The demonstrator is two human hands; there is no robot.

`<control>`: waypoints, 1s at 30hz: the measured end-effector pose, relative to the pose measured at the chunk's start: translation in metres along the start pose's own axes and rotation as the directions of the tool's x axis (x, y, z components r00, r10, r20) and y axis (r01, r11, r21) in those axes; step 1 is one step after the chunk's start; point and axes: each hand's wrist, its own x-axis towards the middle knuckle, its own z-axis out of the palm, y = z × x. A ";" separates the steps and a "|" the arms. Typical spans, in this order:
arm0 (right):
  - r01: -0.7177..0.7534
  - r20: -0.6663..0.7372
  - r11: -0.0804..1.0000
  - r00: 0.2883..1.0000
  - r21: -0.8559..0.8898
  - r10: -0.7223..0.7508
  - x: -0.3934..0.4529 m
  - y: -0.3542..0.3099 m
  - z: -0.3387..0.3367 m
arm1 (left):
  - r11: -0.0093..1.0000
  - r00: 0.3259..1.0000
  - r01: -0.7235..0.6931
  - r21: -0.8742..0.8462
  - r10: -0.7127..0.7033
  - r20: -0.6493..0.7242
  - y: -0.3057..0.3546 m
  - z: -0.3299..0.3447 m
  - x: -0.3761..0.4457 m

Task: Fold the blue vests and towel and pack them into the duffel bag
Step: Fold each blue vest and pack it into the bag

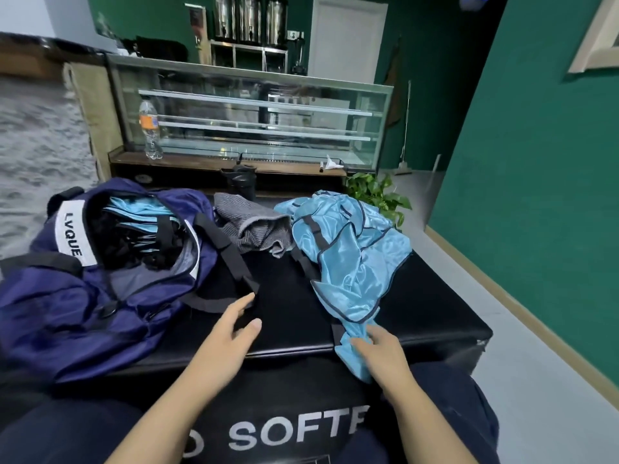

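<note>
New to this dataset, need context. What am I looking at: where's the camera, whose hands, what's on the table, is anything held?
There is no robot here. A person wears one wide-angle camera on the head, looking forward and down, so the two bare arms at the bottom are their own.

On the black table lie three things. At the left is a navy duffel bag, open, with light blue fabric already inside. In the middle, at the back, is a crumpled grey towel. At the right is a heap of shiny blue vests with dark trim.

The right hand grips the near end of the vests, fingers curled into the fabric. The left hand is open, holding nothing, next to the bag's black strap.
</note>
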 end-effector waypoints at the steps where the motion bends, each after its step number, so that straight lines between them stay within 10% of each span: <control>1: 0.016 0.022 1.000 1.000 -0.008 -0.016 -0.001 -0.005 0.002 | 1.000 1.000 0.001 -0.005 -0.001 0.015 0.003 0.005 0.002; 11: 0.095 0.477 0.994 0.872 0.049 -0.107 -0.038 -0.069 0.039 | 0.891 0.948 0.284 -0.354 -0.206 0.243 0.002 0.037 -0.006; 16: -0.031 0.611 0.980 0.786 0.194 -0.096 -0.042 -0.078 0.041 | 0.872 0.957 0.253 -0.420 -0.288 -0.022 -0.013 0.030 0.002; 22: -0.100 0.170 0.972 0.983 0.214 0.064 -0.017 -0.049 0.010 | 0.968 0.926 0.053 -0.247 -0.140 -0.349 0.001 0.013 0.002; 30: -0.083 -0.358 0.997 0.930 0.008 0.080 0.001 0.002 -0.016 | 0.998 0.693 -0.021 0.055 0.055 -0.719 0.000 -0.034 0.010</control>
